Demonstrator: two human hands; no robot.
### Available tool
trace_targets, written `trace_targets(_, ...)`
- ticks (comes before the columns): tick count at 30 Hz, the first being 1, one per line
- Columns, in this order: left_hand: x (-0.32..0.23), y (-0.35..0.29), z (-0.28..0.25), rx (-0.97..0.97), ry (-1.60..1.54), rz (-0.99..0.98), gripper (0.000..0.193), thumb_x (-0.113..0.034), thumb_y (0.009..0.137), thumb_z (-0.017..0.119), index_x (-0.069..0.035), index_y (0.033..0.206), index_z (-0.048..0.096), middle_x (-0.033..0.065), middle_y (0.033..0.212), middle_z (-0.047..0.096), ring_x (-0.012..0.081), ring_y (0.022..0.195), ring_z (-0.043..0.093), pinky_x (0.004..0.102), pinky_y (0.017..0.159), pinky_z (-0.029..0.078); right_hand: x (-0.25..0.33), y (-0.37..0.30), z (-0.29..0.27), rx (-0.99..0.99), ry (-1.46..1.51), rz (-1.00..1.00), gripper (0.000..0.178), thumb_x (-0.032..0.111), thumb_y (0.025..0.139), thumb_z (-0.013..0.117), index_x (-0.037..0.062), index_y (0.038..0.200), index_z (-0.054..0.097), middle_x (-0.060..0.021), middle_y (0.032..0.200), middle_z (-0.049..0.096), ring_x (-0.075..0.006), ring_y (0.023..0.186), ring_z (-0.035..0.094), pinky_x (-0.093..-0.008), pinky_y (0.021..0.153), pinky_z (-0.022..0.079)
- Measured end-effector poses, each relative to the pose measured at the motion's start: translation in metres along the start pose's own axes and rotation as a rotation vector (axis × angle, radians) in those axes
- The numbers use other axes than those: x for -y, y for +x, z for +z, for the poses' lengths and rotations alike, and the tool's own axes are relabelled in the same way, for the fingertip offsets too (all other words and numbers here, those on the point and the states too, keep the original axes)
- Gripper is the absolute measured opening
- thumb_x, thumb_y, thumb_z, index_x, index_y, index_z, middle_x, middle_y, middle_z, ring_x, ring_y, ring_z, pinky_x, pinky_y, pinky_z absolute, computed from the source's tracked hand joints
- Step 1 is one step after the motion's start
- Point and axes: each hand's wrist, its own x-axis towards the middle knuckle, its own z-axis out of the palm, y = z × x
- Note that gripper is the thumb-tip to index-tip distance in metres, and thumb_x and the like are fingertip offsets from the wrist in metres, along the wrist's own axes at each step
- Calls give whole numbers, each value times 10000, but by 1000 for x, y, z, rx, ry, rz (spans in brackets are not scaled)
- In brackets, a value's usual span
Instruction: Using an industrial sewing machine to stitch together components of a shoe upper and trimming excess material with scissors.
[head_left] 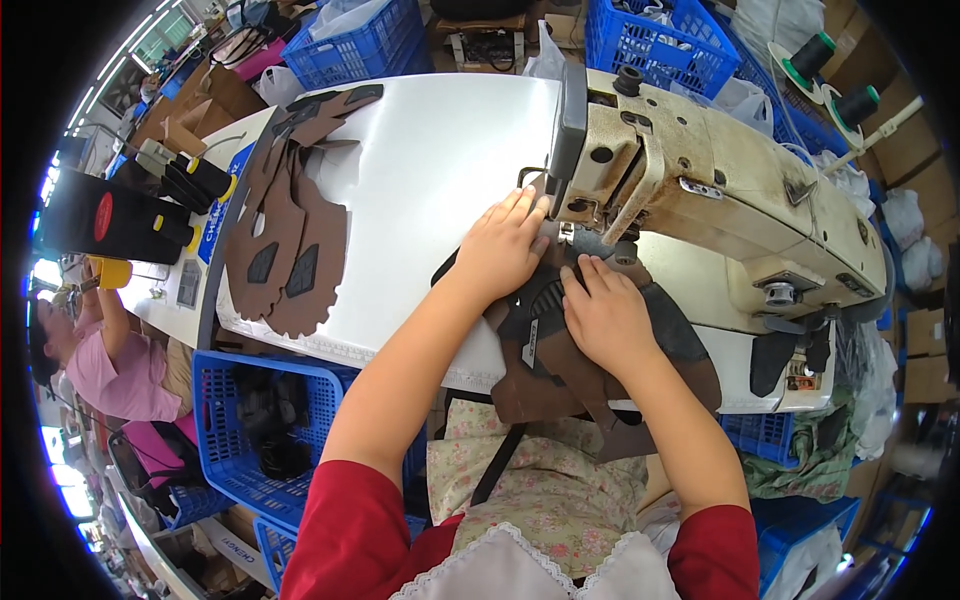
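A brown and black shoe upper piece (540,390) lies under the head of a sewing machine (690,160) and hangs over the table's near edge. My left hand (502,245) rests on its far left part, fingers stretched toward the machine head and held close together. On the right side of the same piece, my right hand (610,310) lies flat, fingertips close to the presser area (572,235). The needle itself I cannot make out. A pale label shows on the piece between my hands.
Several brown cut pieces (300,240) with black patches lie on the white table (420,130) at left. Blue crates (225,430) stand below left and behind the table. Thread cones (812,55) stand far right. A person (125,360) in pink works at another machine at left.
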Motion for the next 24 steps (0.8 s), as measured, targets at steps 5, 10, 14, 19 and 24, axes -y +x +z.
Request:
trace_targets(5,5,10,1,105,57,-26,535,-307,929,572,-48,1391,495,208,1465,468,320,1386,419,432,1140,334,-7,4,3,3,13,8,361,202,859,623,21,1172,631,-251,1223,622,-337,993,631,-407,875,496)
trace_targets(10,7,18,-1,152,59,-37,510,-292,916,586,-39,1355,530,216,1455,476,326,1374,435,441,1129,352,-11,7,6,-17,27,16,348,199,855,622,29,1158,641,-242,1218,628,-316,886,647,-402,816,506)
trace_targets(14,11,21,1,123,39,-26,475,-282,899,607,-35,1303,571,213,1440,493,326,1358,456,442,1114,372,-13,11,8,-32,33,26,327,194,852,623,28,1133,651,-240,1194,637,-310,857,656,-399,790,511)
trace_targets(19,15,24,3,92,52,6,456,-287,890,623,-35,1267,588,211,1427,506,323,1347,470,440,1107,382,-15,14,8,-73,48,19,310,183,848,628,25,1113,659,-236,1161,643,-315,873,655,-400,790,513)
trace_targets(24,15,26,0,87,60,11,443,-294,889,628,-42,1252,595,202,1421,514,318,1346,472,441,1107,383,-15,17,9,-64,56,28,304,179,845,631,22,1103,666,-234,1147,645,-322,892,651,-402,792,514)
